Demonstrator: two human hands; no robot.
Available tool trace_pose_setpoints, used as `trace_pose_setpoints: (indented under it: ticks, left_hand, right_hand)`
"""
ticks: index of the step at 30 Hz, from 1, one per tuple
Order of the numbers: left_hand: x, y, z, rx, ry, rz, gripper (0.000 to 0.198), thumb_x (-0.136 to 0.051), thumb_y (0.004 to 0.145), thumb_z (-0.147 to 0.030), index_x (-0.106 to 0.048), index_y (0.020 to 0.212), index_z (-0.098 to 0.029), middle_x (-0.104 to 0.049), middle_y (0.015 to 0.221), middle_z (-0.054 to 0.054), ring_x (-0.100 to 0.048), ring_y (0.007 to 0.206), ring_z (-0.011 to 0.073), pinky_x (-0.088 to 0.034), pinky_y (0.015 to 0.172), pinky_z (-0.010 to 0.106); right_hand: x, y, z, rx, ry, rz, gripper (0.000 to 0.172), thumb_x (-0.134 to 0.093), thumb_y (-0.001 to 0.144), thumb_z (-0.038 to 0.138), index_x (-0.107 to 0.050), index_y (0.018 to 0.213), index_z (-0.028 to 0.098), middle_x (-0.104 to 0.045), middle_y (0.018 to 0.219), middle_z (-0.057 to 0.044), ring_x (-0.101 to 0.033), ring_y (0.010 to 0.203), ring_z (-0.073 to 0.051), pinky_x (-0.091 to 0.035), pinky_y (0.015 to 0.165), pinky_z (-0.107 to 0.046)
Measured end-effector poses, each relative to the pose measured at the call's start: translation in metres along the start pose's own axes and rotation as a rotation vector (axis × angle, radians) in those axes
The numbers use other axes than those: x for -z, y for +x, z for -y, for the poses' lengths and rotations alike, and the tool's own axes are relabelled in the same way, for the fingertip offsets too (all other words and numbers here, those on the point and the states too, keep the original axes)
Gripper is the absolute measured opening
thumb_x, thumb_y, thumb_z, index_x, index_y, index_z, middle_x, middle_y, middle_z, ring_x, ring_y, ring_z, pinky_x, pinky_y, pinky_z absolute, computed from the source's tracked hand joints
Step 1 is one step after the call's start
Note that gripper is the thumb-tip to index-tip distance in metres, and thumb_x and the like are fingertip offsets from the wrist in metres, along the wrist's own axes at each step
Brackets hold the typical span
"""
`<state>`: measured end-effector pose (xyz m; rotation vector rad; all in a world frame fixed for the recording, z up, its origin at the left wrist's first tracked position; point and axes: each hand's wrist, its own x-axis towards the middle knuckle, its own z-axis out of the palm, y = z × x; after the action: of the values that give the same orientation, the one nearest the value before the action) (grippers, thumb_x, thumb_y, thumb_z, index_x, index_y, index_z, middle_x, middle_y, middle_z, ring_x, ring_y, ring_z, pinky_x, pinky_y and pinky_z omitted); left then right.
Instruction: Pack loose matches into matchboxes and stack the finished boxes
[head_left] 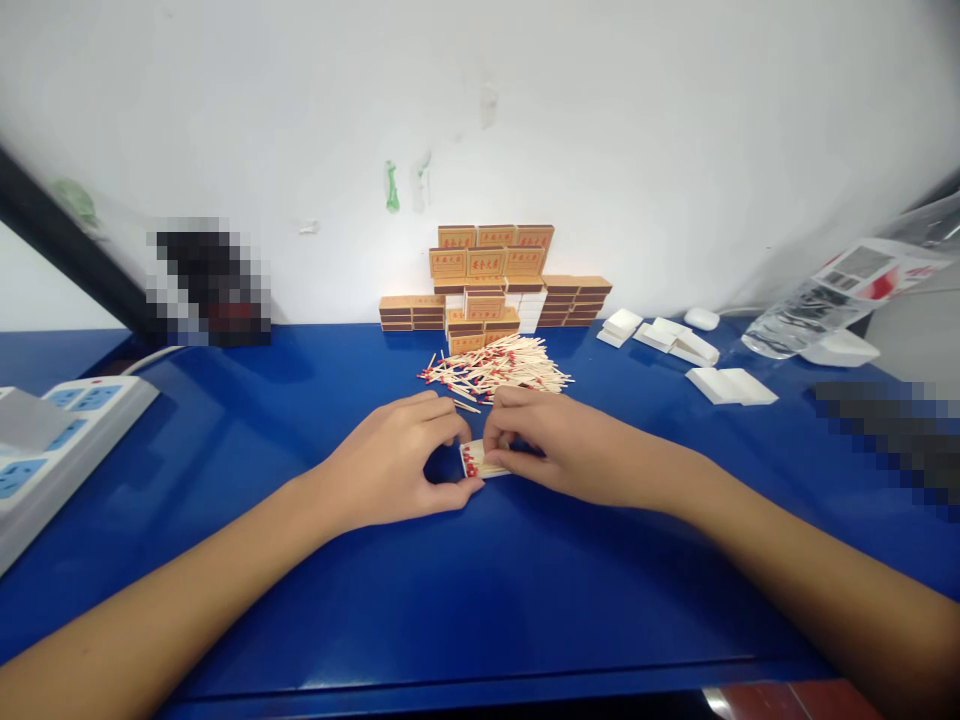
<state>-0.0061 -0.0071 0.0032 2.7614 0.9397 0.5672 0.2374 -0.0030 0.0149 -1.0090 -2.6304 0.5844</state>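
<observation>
A small white matchbox tray (496, 474) lies on the blue table, with red-headed matches (471, 463) inside, their heads toward its left end. My left hand (401, 455) grips that left end between thumb and index finger. Over the tray's right part is my right hand (559, 440), its thumb and fingers bent together down at the matches; whether a match is pinched between them is hidden. Just behind both hands spreads a loose pile of matches (517, 368), with a few strays at its front left.
Orange-brown matchboxes (486, 262) are stacked against the wall behind the pile. Several white empty trays (731, 386) lie at the right, near a white earbud-style case (701, 319) and a tilted clear plastic bottle (817, 305). A power strip (82, 440) sits at the left.
</observation>
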Motion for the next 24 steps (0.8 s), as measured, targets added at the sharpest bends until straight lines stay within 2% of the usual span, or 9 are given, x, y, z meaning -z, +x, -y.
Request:
trace_pose_setpoints:
  ticks: [3, 5, 8, 11, 15, 19, 24]
  left_hand:
    - [0.001, 0.000, -0.001, 0.021, -0.011, 0.017, 0.026, -0.079, 0.087, -0.042, -0.068, 0.092, -0.018, -0.066, 0.084, 0.001, -0.062, 0.081, 0.0199, -0.047, 0.072, 0.032]
    - [0.001, 0.000, -0.002, 0.034, -0.013, 0.034, 0.028, -0.079, 0.086, -0.044, -0.069, 0.091, -0.018, -0.065, 0.082, 0.000, -0.061, 0.078, 0.0193, -0.045, 0.070, 0.032]
    - [0.001, -0.001, -0.002, 0.042, -0.007, 0.063, 0.027, -0.077, 0.087, -0.045, -0.069, 0.090, -0.019, -0.064, 0.081, 0.000, -0.060, 0.075, 0.0186, -0.043, 0.068, 0.032]
    - [0.002, -0.001, 0.000, 0.052, 0.003, 0.073, 0.027, -0.076, 0.088, -0.046, -0.069, 0.090, -0.020, -0.063, 0.080, 0.000, -0.060, 0.074, 0.0185, -0.041, 0.067, 0.032]
    - [0.003, -0.002, 0.001, 0.094, 0.002, 0.067, 0.026, -0.077, 0.087, -0.045, -0.068, 0.091, -0.020, -0.062, 0.078, -0.001, -0.059, 0.071, 0.0174, -0.040, 0.065, 0.031]
    - [0.004, -0.002, 0.001, 0.150, 0.005, 0.060, 0.024, -0.076, 0.087, -0.043, -0.069, 0.093, -0.020, -0.062, 0.078, -0.002, -0.059, 0.071, 0.0171, -0.041, 0.065, 0.031]
    - [0.002, -0.001, 0.003, 0.130, 0.011, 0.037, 0.026, -0.076, 0.087, -0.044, -0.069, 0.094, -0.020, -0.063, 0.079, -0.001, -0.059, 0.071, 0.0171, -0.041, 0.065, 0.030]
  right_hand:
    - [-0.005, 0.016, -0.005, -0.052, 0.001, -0.198, 0.009, -0.064, 0.099, 0.020, -0.068, 0.091, 0.019, -0.062, 0.084, -0.001, -0.055, 0.077, -0.016, -0.039, 0.070, -0.029]
    - [-0.010, 0.030, -0.008, -0.100, -0.038, -0.266, 0.006, -0.069, 0.096, 0.022, -0.067, 0.091, 0.018, -0.062, 0.082, 0.000, -0.053, 0.075, -0.016, -0.037, 0.069, -0.029]
    - [-0.018, 0.048, -0.010, -0.196, -0.127, -0.193, 0.011, -0.071, 0.097, 0.023, -0.064, 0.089, 0.018, -0.064, 0.086, -0.003, -0.055, 0.080, -0.018, -0.036, 0.070, -0.030]
    - [-0.018, 0.052, -0.009, -0.238, -0.150, -0.120, 0.014, -0.064, 0.102, 0.021, -0.062, 0.089, 0.018, -0.067, 0.093, -0.006, -0.058, 0.086, -0.019, -0.038, 0.073, -0.031]
    - [-0.004, 0.034, -0.010, -0.238, -0.135, -0.072, 0.012, -0.060, 0.105, 0.020, -0.061, 0.093, 0.017, -0.069, 0.099, -0.009, -0.061, 0.087, -0.020, -0.041, 0.075, -0.031]
    - [0.012, 0.009, -0.005, -0.177, -0.062, -0.022, 0.015, -0.053, 0.109, 0.026, -0.060, 0.097, 0.020, -0.068, 0.099, -0.006, -0.061, 0.085, -0.019, -0.042, 0.073, -0.030]
    - [0.002, 0.002, 0.011, -0.103, -0.232, 0.066, 0.008, -0.056, 0.106, 0.018, -0.063, 0.102, 0.017, -0.069, 0.106, -0.008, -0.064, 0.086, -0.021, -0.042, 0.074, -0.032]
